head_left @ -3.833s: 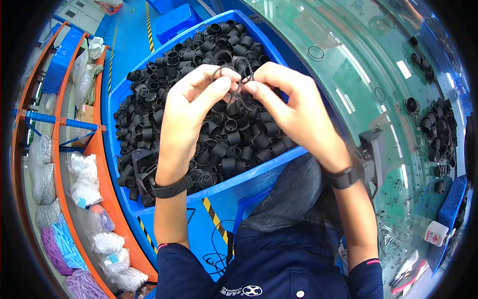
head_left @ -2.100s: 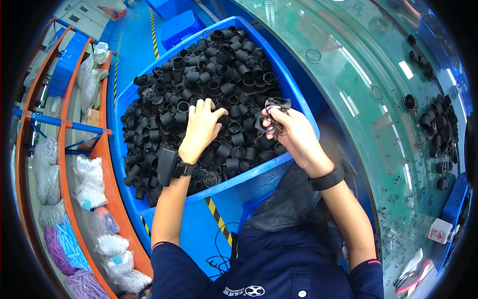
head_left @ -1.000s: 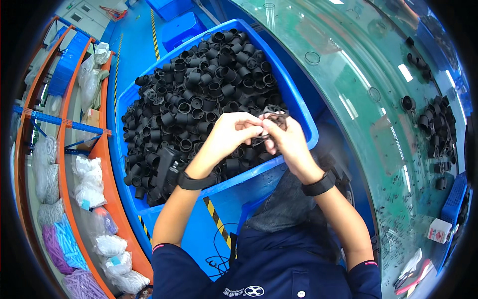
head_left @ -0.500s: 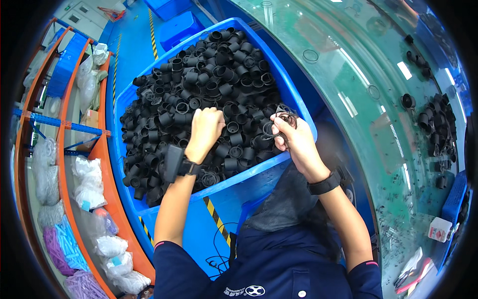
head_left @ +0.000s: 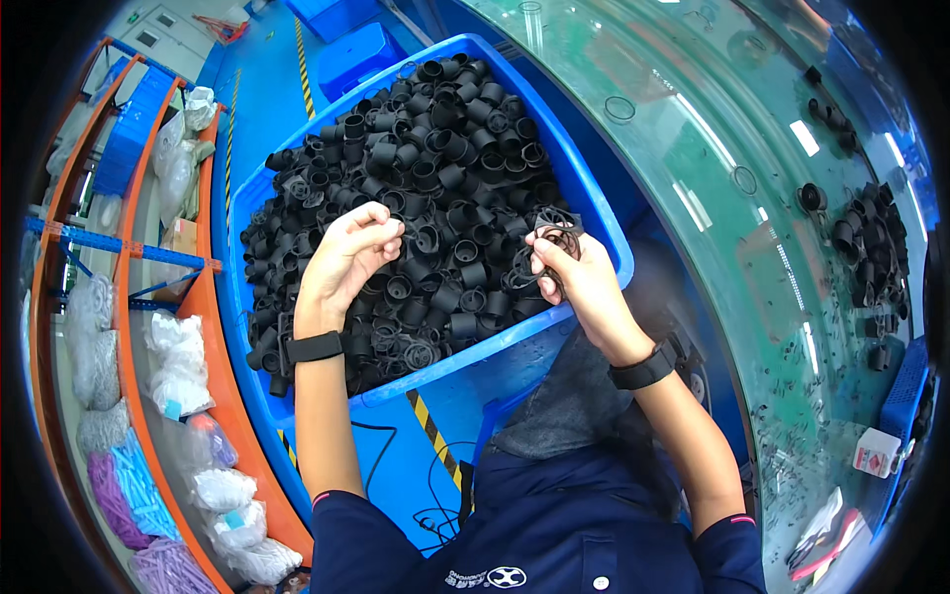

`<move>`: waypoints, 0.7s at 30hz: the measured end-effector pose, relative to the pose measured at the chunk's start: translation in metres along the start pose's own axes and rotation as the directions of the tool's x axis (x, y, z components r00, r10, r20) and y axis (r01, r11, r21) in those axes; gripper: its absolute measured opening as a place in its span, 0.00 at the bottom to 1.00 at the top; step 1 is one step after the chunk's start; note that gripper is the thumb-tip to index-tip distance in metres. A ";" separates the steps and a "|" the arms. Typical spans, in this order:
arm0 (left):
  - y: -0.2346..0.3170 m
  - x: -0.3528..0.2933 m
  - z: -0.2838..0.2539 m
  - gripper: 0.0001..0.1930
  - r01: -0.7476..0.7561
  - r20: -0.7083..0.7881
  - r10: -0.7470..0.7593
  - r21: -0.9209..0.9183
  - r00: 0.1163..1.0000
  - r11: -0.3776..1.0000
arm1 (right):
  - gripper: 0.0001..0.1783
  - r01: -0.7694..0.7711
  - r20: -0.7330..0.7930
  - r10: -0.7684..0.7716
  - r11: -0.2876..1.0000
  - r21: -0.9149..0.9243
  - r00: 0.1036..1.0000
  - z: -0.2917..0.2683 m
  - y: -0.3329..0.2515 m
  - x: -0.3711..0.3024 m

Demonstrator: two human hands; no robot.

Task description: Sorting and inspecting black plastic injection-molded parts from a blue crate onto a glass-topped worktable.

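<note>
A large blue bin (head_left: 475, 346) in front of me holds a heap of short black plastic cylinders (head_left: 435, 148) and thin rings. Over the bin's right side, my right hand (head_left: 574, 277) is closed around a bunch of thin black rings (head_left: 562, 236), whose loops stick out above the fingers. My left hand (head_left: 351, 257) hovers over the left-middle of the heap, palm turned inward. Its fingers are curled and the thumb presses against them; whatever they may pinch is too small to make out. Each wrist wears a black strap.
To the right is a green-topped table (head_left: 693, 198) with a few loose rings, scattered bits and a pile of black cylinders (head_left: 876, 243). Orange-edged shelves (head_left: 213, 327) with bagged parts stand at left. Another blue bin (head_left: 358, 54) sits beyond mine.
My left hand has moved left and turned from knuckles-up to palm inward, off the middle of the heap. My right hand has shifted slightly left, still gripping the rings.
</note>
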State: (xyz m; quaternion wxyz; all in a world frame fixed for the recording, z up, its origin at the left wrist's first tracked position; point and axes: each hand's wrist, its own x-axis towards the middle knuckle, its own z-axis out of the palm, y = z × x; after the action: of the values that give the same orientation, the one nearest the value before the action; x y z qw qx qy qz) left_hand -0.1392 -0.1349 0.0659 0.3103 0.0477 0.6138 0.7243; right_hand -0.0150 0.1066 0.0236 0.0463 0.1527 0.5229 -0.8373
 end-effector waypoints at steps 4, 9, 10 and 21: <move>0.021 -0.015 0.038 0.08 -0.080 0.083 0.077 0.042 0.994 0.996 | 0.08 0.030 0.015 -0.030 1.000 0.002 0.999 0.006 -0.001 0.002; 0.015 -0.019 0.082 0.07 -0.094 0.162 0.064 0.180 0.985 0.979 | 0.10 -0.014 0.103 -0.005 0.983 0.184 0.995 0.021 -0.008 -0.001; 0.007 -0.016 0.084 0.07 -0.115 0.161 0.084 0.196 0.983 0.974 | 0.10 -0.026 0.129 -0.008 0.966 0.257 0.992 0.025 -0.008 -0.002; -0.021 -0.028 0.139 0.07 -0.177 0.116 0.160 0.150 0.980 0.973 | 0.07 0.147 -0.078 -0.138 0.981 0.123 0.987 0.000 -0.019 -0.042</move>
State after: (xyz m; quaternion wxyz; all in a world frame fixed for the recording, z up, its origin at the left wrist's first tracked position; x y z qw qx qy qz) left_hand -0.0464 -0.0282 0.0892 0.2741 0.1615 0.6468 0.6931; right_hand 0.0205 0.1123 0.0531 -0.0419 0.1463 0.4789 -0.8646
